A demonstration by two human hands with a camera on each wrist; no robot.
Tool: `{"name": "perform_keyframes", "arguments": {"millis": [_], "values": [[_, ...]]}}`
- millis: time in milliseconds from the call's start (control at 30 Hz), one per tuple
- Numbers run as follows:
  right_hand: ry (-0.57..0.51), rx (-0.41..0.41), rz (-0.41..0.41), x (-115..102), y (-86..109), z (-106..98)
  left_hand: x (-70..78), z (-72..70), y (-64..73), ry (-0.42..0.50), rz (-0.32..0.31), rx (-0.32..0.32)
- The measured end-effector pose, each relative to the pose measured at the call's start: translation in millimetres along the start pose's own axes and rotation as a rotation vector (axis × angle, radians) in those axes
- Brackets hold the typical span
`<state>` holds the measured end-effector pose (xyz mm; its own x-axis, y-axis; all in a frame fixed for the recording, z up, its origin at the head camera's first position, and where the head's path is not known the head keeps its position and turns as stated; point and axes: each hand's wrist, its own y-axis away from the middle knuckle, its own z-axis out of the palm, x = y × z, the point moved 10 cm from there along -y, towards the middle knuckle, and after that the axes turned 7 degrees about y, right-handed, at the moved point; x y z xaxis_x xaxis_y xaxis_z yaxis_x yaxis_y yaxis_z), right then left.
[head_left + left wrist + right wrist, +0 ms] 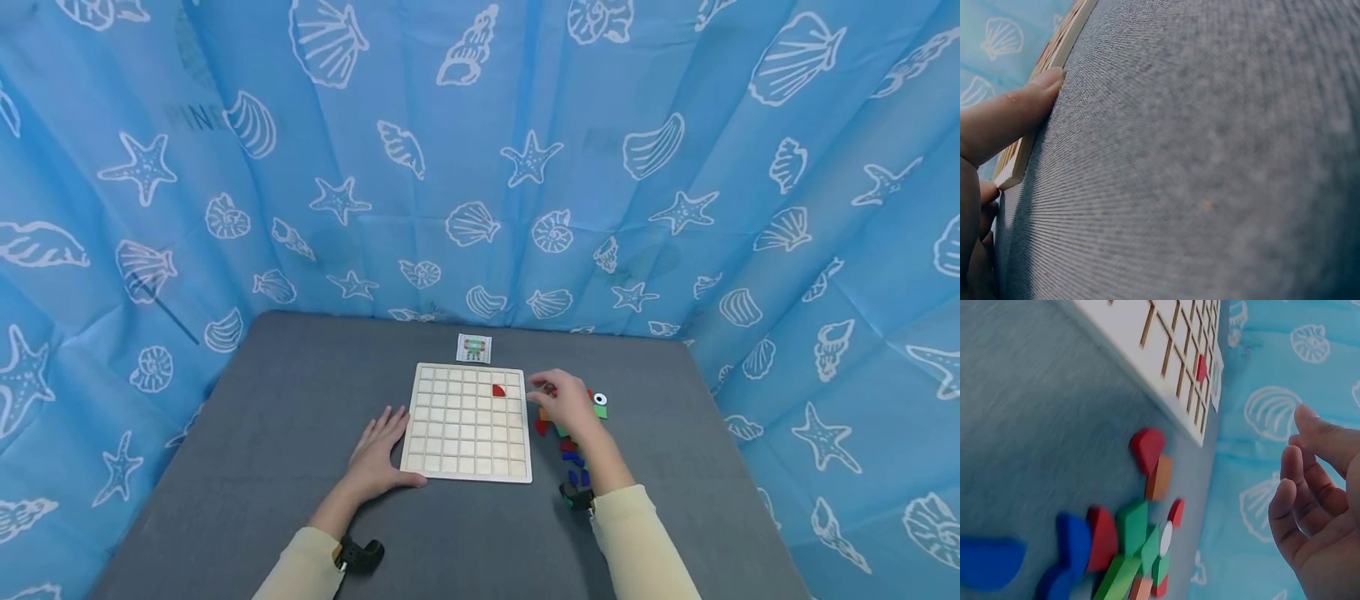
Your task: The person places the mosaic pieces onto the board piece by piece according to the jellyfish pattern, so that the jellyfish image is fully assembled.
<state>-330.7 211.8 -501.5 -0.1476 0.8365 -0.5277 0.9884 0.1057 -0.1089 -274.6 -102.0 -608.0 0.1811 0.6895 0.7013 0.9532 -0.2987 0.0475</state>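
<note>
A pale wooden board [468, 477] with a grid of square cells lies on the grey table. One red quarter-round block [498, 390] sits in a cell near its upper right. My left hand [378, 458] rests at the lower left corner, fingers along the left side and thumb [1019, 112] against the front edge. Just right of the board, my right hand [566, 404] hovers over a group of coloured blocks. In the right wrist view its fingers [1291, 465] are loosely bent, thumb apart from them, with no block between.
The loose blocks include a red one [1147, 450], an orange one [1159, 478], several green ones, blue ones [1074, 544] and a white round one [600, 399]. A small printed card [474, 348] lies behind the board. A blue shell-patterned curtain [480, 167] hangs around the table.
</note>
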Motion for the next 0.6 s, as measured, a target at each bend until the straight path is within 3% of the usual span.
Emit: {"name": "perform_keyframes", "arguments": {"millis": [367,600], "values": [[0.038,0.034,0.038,52,26.7,-24,-0.3,-1.4,0.1,-0.001,0.006,0.015],[0.088,0.027,0.065,85,36.6,-32,-0.1,-1.6,0.3,0.017,0.008,-0.012]]}}
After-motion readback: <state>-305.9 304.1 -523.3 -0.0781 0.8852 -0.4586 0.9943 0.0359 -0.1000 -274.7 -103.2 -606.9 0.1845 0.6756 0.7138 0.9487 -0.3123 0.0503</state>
